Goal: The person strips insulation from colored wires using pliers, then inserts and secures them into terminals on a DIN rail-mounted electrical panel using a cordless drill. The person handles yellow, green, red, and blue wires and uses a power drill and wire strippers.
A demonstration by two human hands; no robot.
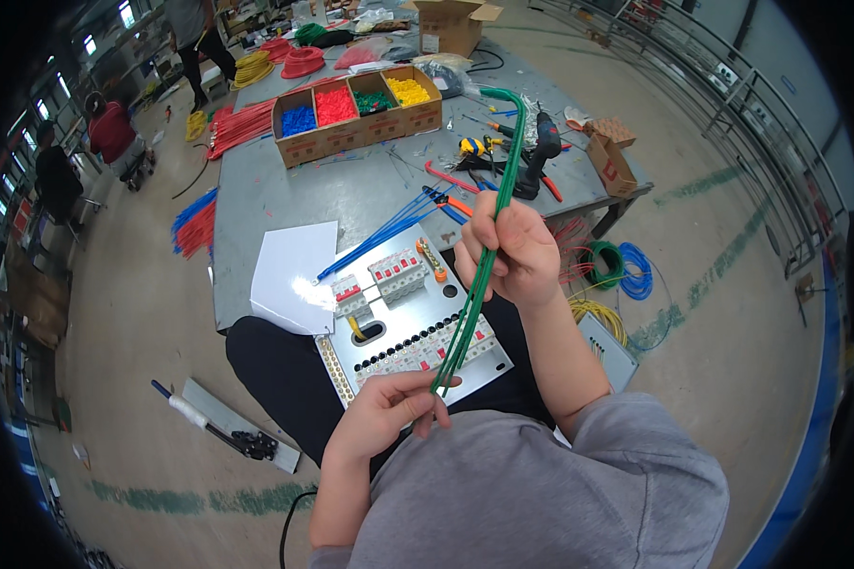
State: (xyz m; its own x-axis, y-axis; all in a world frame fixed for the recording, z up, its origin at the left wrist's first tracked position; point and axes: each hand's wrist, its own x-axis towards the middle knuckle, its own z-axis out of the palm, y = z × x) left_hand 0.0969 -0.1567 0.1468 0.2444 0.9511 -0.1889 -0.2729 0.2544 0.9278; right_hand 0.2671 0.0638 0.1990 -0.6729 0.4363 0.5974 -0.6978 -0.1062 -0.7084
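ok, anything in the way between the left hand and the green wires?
Nothing visible. The left hand is right at the lower ends of the green wires; the right hand grips them higher up. The panel lies beneath, not between.

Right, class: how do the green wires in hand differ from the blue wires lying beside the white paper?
The green wires are gripped in the right hand, while no hand touches the blue wires.
The green wires bend over at the top; the blue wires run nearly straight.
The green wires look longer than the blue wires.
Both are loose bundles of several thin strands.
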